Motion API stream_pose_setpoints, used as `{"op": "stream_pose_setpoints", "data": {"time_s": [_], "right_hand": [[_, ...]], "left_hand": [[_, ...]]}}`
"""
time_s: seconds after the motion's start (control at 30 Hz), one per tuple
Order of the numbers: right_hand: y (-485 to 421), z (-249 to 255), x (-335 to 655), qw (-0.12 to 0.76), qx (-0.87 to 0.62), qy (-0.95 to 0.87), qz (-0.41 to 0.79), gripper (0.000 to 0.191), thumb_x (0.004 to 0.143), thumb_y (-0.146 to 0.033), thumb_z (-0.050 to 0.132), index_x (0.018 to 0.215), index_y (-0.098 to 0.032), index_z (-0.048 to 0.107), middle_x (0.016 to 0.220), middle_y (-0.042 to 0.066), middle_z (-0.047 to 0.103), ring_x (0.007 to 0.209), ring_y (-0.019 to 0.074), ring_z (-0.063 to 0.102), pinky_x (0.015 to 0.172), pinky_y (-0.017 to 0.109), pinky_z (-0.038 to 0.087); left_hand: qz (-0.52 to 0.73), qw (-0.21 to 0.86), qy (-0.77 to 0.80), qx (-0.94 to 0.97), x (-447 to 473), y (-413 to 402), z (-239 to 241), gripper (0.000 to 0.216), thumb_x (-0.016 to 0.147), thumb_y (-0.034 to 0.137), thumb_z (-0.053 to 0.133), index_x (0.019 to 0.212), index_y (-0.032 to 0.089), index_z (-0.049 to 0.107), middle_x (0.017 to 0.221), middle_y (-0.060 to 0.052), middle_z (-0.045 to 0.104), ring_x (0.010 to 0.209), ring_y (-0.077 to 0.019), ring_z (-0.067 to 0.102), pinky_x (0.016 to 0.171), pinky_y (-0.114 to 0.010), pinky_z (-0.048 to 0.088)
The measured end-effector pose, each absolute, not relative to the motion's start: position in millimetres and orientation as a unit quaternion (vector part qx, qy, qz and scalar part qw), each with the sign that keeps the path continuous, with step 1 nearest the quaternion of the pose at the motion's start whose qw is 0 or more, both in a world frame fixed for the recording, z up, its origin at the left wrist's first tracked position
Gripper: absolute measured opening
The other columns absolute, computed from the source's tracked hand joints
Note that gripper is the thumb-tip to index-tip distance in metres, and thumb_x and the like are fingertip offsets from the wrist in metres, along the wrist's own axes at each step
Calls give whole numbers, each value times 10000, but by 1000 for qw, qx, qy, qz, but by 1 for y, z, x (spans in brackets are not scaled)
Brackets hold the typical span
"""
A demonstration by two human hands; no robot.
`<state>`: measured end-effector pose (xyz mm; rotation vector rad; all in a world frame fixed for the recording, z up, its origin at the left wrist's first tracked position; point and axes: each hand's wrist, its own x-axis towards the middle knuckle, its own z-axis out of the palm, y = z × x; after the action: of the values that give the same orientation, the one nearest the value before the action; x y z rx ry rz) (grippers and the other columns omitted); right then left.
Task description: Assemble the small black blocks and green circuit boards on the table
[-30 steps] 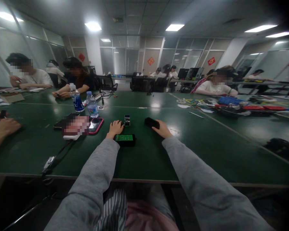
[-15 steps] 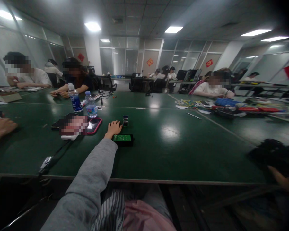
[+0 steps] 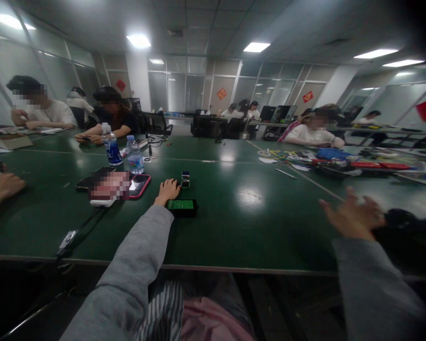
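Observation:
My left hand (image 3: 168, 190) lies on the green tabletop (image 3: 220, 237), palm down, fingers stretched out and holding nothing. Just right of its fingertips stands a small box-like item (image 3: 185, 179) with a dark top; whether a finger touches it I cannot tell. Close below the hand is a black device with a lit green screen (image 3: 181, 204). Over the right side of the table my right hand (image 3: 355, 215) is raised, its fingers spread and slightly blurred, with nothing in them. Beside it at the right edge sits a dark black object (image 3: 404, 222), too dim to name.
Left of my left hand lie a red-rimmed phone (image 3: 139, 185) and a white block with a cable. Two bottles (image 3: 111, 147) stand behind. A pen (image 3: 286, 173) and a cable pile (image 3: 280, 153) lie to the right. Another person's hand (image 3: 7, 186) rests at far left.
My right hand has come up from the dark right edge, moving left and over the table, its fingers now spread. My left hand has stayed in place.

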<state>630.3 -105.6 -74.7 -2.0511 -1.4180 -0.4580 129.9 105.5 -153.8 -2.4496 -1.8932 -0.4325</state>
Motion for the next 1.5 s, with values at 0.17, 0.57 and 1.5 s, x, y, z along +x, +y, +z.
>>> {"op": "stream_pose_setpoints", "data": {"time_s": [0.17,0.57,1.5], "right_hand": [[-14,-84,482,300,-668,-669,-131,587,920,-488,409,1455,-261,321,1457,163,294,1340,369,300,1021,598,332],[67,-141,340,263,-494,-829,10,579,794,-513,656,1268,-240,465,1327,106,472,1188,284,451,933,469,429],[79,-155,374,327,-582,-743,-40,437,795,-294,664,1205,-174,572,1134,111,554,1080,246,488,929,375,432]], "left_hand": [[-140,5,-604,-785,129,109,-157,500,967,457,289,1369,214,459,1485,-109,398,1363,-279,339,1103,-496,272],[-144,23,-610,-779,131,106,-157,498,968,456,310,1373,207,459,1475,-105,417,1359,-272,344,1106,-478,277],[-123,10,-608,-785,131,114,-160,528,969,489,276,1387,215,447,1499,-107,382,1376,-286,320,1104,-503,272]]}}
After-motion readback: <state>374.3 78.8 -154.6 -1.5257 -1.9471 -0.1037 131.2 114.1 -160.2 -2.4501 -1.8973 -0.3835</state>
